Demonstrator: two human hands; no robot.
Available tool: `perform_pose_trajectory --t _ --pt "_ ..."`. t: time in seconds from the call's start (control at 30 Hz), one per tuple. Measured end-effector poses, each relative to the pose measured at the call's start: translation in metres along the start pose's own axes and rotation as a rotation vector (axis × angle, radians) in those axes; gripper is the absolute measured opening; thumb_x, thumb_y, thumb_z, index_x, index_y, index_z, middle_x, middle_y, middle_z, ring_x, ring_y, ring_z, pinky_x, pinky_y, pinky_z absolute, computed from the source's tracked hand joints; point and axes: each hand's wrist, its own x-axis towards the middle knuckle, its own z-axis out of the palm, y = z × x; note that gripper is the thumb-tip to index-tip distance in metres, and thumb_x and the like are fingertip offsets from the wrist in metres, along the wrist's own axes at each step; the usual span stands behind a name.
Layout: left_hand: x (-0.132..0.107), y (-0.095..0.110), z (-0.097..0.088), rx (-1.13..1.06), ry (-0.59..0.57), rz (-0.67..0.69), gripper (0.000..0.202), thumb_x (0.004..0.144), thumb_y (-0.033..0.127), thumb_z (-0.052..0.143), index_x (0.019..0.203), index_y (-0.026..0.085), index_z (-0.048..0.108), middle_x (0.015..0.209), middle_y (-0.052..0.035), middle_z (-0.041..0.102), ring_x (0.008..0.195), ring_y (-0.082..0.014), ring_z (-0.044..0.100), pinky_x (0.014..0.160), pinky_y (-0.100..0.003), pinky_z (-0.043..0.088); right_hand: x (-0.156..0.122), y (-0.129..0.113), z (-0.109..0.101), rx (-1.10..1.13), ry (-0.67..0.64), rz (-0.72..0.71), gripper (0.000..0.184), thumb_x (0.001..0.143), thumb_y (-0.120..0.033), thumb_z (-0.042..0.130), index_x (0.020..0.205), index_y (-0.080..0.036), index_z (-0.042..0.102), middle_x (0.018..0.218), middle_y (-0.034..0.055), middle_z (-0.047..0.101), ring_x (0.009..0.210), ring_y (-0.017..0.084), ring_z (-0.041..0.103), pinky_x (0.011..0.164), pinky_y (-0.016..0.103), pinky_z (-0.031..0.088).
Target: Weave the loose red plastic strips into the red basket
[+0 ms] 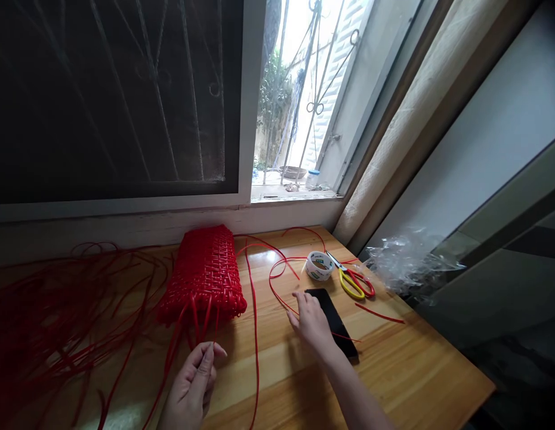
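A red woven basket (201, 269), made of flat plastic strands, lies on its side on the wooden table, several loose strands hanging from its near end. Just in front of that end, my left hand (192, 382) is closed, thumb and forefinger pinching one thin red strand (215, 322). My right hand (310, 319) is over the left edge of a black phone (333, 316), fingers stretched out and thumb apart. A thin red strand passes beneath this hand; whether the fingers touch it I cannot tell.
A heap of red strands (58, 322) covers the table's left side. A tape roll (320, 266) and red-and-yellow scissors (352, 280) lie beyond the phone. A cut red piece (379, 313) is near the right edge. Clear plastic wrap (407, 263) sits beyond that edge.
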Motion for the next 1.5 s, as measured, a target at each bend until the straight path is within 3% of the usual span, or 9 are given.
perform_pose_trajectory --t 0.2,0.5,0.7,0.83,1.07,1.17,1.23,1.37,1.5 --pt "-0.001 -0.002 0.013 -0.035 -0.010 -0.016 0.051 0.058 0.068 0.059 0.073 0.020 0.057 0.047 0.0103 0.020 0.039 -0.0045 0.013 0.035 -0.015 0.010 0.006 0.017 0.010 0.005 -0.077 -0.037 0.014 0.079 -0.012 0.049 0.067 -0.017 0.054 0.068 0.0054 0.060 0.067 0.019 0.057 0.060 0.027 0.042" --pt "0.008 -0.007 0.021 -0.120 0.110 -0.080 0.057 0.036 0.066 0.072 0.064 0.019 0.057 0.050 0.0069 0.038 0.045 -0.0059 0.032 0.040 -0.014 0.025 -0.043 -0.091 -0.051 0.620 0.018 -0.589 0.009 0.086 -0.017 0.043 0.082 -0.020 0.051 0.073 0.0012 0.055 0.069 0.013 0.054 0.063 0.024 0.043" --pt "0.013 -0.005 0.018 -0.100 0.079 -0.091 0.059 0.033 0.064 0.074 0.065 0.016 0.060 0.048 0.0066 0.042 0.045 -0.0050 0.032 0.041 -0.014 0.024 -0.007 -0.049 -0.011 1.331 -0.017 0.254 0.032 0.071 -0.046 0.063 0.078 -0.021 0.045 0.068 -0.0036 0.053 0.050 0.009 0.053 0.045 0.020 0.043" --pt "0.014 -0.011 0.011 -0.047 -0.010 -0.114 0.060 0.037 0.071 0.067 0.063 0.017 0.059 0.039 0.0098 0.029 0.038 -0.0041 0.018 0.038 -0.016 0.011 0.016 -0.001 0.007 1.300 0.000 0.401 0.046 0.054 -0.049 0.073 0.075 -0.019 0.044 0.064 -0.0027 0.054 0.048 0.009 0.053 0.045 0.021 0.043" --pt "0.002 0.004 -0.005 -0.036 0.091 -0.001 0.044 0.057 0.061 0.063 0.055 0.018 0.057 0.045 0.0064 0.031 0.041 -0.0065 0.022 0.039 -0.017 0.018 0.020 0.040 0.001 1.009 0.193 0.469 0.036 0.059 -0.044 0.066 0.079 -0.021 0.047 0.077 0.0033 0.057 0.072 0.022 0.061 0.066 0.038 0.050" --pt "-0.005 0.018 -0.006 0.157 0.052 0.223 0.044 0.063 0.057 0.061 0.044 0.017 0.054 0.048 0.0017 0.040 0.048 -0.0104 0.035 0.047 -0.021 0.031 0.005 0.018 -0.023 0.851 0.280 0.346 0.042 0.060 -0.030 0.068 0.097 -0.022 0.051 0.114 0.0098 0.052 0.112 0.028 0.047 0.096 0.043 0.037" --pt "-0.010 0.024 -0.001 0.381 -0.026 0.321 0.042 0.070 0.050 0.058 0.043 0.017 0.058 0.050 -0.0005 0.045 0.053 -0.0128 0.042 0.054 -0.022 0.034 -0.016 -0.013 -0.040 0.642 0.169 -0.086 0.044 0.074 -0.028 0.058 0.116 -0.021 0.047 0.125 0.0113 0.047 0.119 0.026 0.042 0.102 0.044 0.030" --pt "-0.018 0.026 0.013 0.596 -0.225 0.196 0.033 0.076 0.041 0.054 0.059 0.016 0.067 0.060 -0.0033 0.056 0.058 -0.0154 0.048 0.054 -0.023 0.034 -0.055 -0.073 -0.040 0.570 -0.397 -0.589 0.059 0.080 -0.034 0.058 0.132 -0.023 0.033 0.125 0.0115 0.051 0.112 0.021 0.050 0.093 0.032 0.042" --pt "-0.017 0.033 0.006 0.569 -0.231 0.128 0.034 0.078 0.043 0.051 0.065 0.015 0.066 0.061 -0.0025 0.058 0.061 -0.0158 0.049 0.056 -0.023 0.035 -0.061 -0.083 -0.006 0.473 -0.313 -0.620 0.049 0.083 -0.048 0.051 0.121 -0.017 0.047 0.087 0.0080 0.064 0.077 0.018 0.059 0.070 0.029 0.046"
